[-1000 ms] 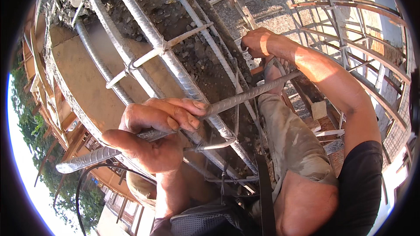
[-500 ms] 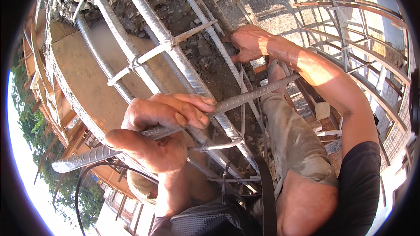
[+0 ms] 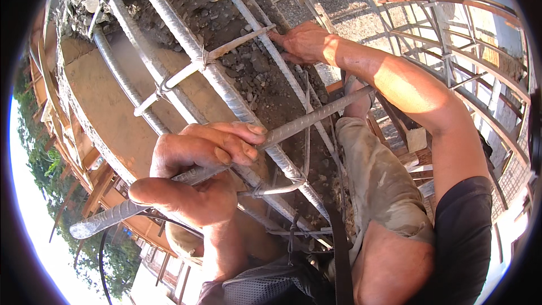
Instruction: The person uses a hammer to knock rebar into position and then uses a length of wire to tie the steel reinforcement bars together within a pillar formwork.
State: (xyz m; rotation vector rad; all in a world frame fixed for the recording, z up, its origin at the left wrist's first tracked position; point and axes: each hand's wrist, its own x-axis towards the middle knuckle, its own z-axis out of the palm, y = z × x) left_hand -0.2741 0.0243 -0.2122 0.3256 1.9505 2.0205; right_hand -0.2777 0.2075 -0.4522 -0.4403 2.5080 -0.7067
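My left hand is closed around a loose ribbed steel bar. The bar slants across the front of a rebar cage, its blunt lower end sticking out past my thumb at the left. Beyond it, my right hand reaches to the cage's far corner bar, close to where a stirrup meets it. The fingers of that hand are curled; what lies between them is hidden. Twisted tie wire binds the stirrup to a thick upright bar.
Rough concrete and loose rubble lie behind the bars, beside a tan board. My leg in khaki trousers is at the right. Timber framing stands below and beyond it. A dark strap hangs near my lap.
My right hand has moved up and left along the corner bar toward the stirrup. My left hand, still holding the steel bar, has shifted slightly left; the cage also sits further left in view.
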